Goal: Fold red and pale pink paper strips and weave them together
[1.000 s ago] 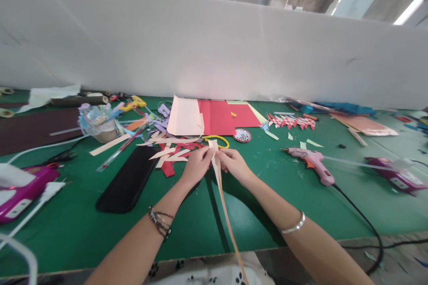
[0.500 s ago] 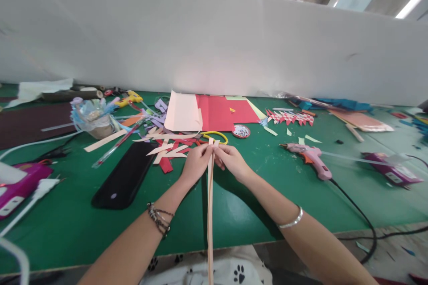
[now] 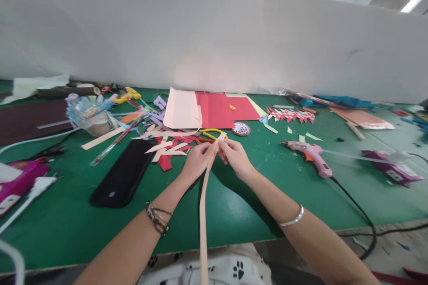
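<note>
Pinching one end of a peach paper strip (image 3: 202, 209), the left hand (image 3: 199, 159) and right hand (image 3: 236, 159) meet on the near side of the red sheet (image 3: 216, 111), clamped on the paper with thumbs close together; the fingers beneath are hidden. Light, even pressure from both thumbs would probably serve best here, with the strip's edges lined up before anything is pressed flat, since thin paper likely holds a stray crease. Letting the long tail hang untwisted should help too.

The strip looks long, narrow and plain. Its short tip pokes past the thumbs toward the red sheet; the rest runs away from that sheet, bowing gently above the counter (image 3: 230, 225) and over the paw-print cloth (image 3: 239, 271). Whether the tip is doubled over cannot be told.
</note>
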`<act>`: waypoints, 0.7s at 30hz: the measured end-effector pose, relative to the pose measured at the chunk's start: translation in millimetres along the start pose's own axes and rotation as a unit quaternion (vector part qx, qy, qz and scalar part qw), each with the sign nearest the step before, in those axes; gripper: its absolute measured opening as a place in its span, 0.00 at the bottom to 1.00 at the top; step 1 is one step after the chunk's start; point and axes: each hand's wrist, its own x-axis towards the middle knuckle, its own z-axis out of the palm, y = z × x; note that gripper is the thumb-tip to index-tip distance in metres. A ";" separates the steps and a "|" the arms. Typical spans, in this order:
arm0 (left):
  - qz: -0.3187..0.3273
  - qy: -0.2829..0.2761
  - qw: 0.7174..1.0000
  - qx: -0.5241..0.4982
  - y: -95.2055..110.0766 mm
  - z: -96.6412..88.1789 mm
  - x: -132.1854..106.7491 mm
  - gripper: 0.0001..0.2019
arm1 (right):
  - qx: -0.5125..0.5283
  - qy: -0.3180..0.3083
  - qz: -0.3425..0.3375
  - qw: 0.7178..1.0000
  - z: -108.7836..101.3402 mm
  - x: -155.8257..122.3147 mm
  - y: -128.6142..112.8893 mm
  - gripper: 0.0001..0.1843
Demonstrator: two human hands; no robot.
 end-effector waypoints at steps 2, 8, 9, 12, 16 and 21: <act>0.015 -0.014 1.000 0.008 1.3 1.8 -1.3 0.18 | 0.005 0.018 -0.008 1.000 -2.5 0.8 -2.2 0.16; 0.048 0.027 0.998 0.041 -2.0 3.2 -2.8 0.19 | -0.007 -0.017 0.010 1.000 0.9 -2.8 -6.1 0.18; 0.052 0.028 0.997 0.043 -2.7 3.0 -2.9 0.19 | -0.011 -0.030 0.010 0.999 2.1 -3.4 -5.9 0.18; 0.056 0.042 0.997 0.046 -2.7 2.7 -3.4 0.19 | -0.007 -0.048 0.003 0.999 3.7 -3.8 -3.9 0.17; 0.065 0.069 0.994 0.049 -0.9 3.0 -3.9 0.18 | -0.006 -0.064 -0.018 0.998 2.6 -2.8 -1.2 0.17; 0.063 0.111 0.992 0.025 -2.4 1.7 -1.9 0.17 | -0.011 -0.084 0.002 0.996 3.4 -3.4 0.1 0.16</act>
